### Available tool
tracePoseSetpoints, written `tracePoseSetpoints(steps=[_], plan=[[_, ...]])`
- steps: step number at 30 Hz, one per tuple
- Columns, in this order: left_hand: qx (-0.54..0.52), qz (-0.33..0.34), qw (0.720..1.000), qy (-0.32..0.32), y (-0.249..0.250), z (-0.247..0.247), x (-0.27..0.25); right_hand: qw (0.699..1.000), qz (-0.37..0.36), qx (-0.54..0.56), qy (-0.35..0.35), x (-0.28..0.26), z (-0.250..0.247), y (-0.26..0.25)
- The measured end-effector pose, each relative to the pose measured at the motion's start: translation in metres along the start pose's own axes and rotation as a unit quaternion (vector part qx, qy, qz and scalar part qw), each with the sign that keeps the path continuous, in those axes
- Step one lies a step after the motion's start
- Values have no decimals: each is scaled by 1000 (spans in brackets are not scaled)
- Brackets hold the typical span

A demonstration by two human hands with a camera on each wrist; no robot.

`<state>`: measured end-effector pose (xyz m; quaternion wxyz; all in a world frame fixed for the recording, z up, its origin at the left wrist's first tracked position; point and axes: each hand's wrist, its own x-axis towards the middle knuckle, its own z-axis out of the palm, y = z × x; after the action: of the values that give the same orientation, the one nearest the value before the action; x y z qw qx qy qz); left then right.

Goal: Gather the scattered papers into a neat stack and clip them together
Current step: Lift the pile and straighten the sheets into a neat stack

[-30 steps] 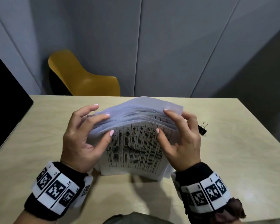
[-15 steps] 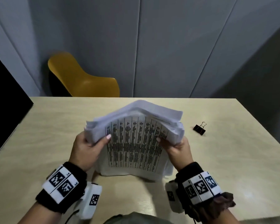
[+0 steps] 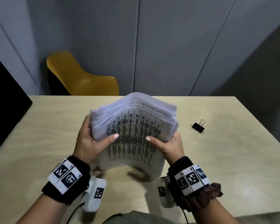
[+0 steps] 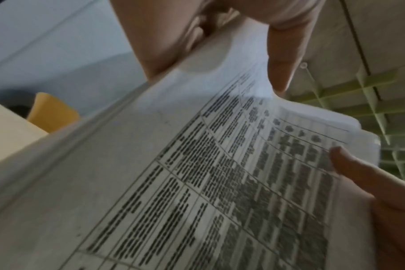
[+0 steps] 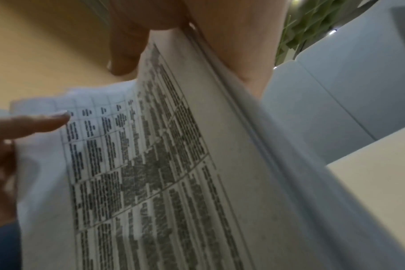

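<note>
A thick stack of white papers, its front sheet a printed table, stands upright over the middle of the wooden table and bows slightly. My left hand grips its left edge, thumb on the front sheet. On the right edge my right hand grips the same way. The fingers of both are hidden behind the sheets. The top edges are a little uneven. Up close, the left wrist view has the stack under my left hand, and the right wrist view has the papers under my right hand. A black binder clip lies to the right, untouched.
A yellow chair stands behind the table's far edge, in front of grey wall panels. A dark panel borders the table's left side. Whether the stack's lower edge touches the table is unclear through the blur.
Both hands slid from the stack's top edge down to its sides, thumbs staying on the front sheet. The stack has risen a little and its sheets are more even.
</note>
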<state>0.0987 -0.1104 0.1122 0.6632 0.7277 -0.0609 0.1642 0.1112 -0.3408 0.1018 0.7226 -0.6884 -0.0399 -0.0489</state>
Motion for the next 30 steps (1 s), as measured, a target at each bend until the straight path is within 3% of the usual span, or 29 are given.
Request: tracePoseSetpoints(steps=[4,7,9,12,15,18,23,27,30], plan=[[-57,4,998,21,-12,-11,0,999,4,18,33,1,-4,8],[-12,5,1000,-1,-11,0,-3,998,-5,3,58,1,2,18],[-6,3,1000,22,-14,2,-4,997,-10,19,76,3,5,21],[-42,-25,997,65,-30,-8,-4,998,3,15,63,3,1,27],[8,-45,997,66,-31,1,-9,999,5,-13,53,0,4,35],[41,3,995,91,-17,13,-10,996,-35,-16,79,0,8,29],[77,140,979,131,3,3,-4,982,-126,-85,111,-2,6,0],[246,254,927,123,20,3,1,932,-284,-194,116,8,7,-31],[281,246,920,117,22,-2,1,903,-297,-290,110,9,4,-38]])
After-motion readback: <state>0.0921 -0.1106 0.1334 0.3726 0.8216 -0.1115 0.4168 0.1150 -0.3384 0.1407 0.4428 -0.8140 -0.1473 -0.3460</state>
